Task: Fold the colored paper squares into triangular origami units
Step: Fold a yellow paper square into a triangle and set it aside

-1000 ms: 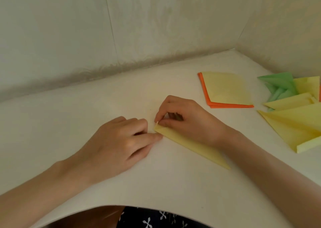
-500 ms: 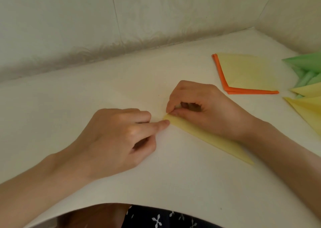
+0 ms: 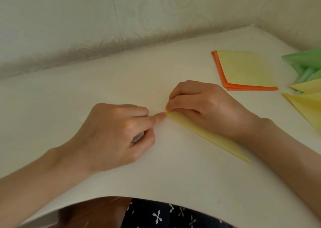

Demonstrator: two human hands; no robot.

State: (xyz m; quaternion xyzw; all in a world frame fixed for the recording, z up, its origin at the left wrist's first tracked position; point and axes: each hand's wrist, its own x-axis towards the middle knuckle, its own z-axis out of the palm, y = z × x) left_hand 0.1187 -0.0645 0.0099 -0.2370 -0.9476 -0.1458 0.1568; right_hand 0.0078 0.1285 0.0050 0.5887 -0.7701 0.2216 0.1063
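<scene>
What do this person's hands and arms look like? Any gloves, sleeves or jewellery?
No gloves: the left hand and right hand are bare, with no rings visible and no watch or bracelet at the wrists. Both forearms are uncovered as far as the picture reaches. Below the table edge shows dark clothing with small white cross-shaped marks.

- The folded yellow paper (image 3: 208, 137) is a long, narrow, pointed shape lying flat on the worktop (image 3: 86, 92) at centre, running from its far-left tip to a near-right tip. The right hand (image 3: 208, 109) covers its far part and pinches the far-left tip; the left hand (image 3: 112, 132) touches that tip with its index finger.
- A stack of paper squares (image 3: 243, 69) lies flat at far right, yellow on top with orange edges showing beneath.
- Green folded units (image 3: 305, 66) lie at the right edge.
- Yellow folded units (image 3: 309, 109) lie just nearer, touching the green.
</scene>
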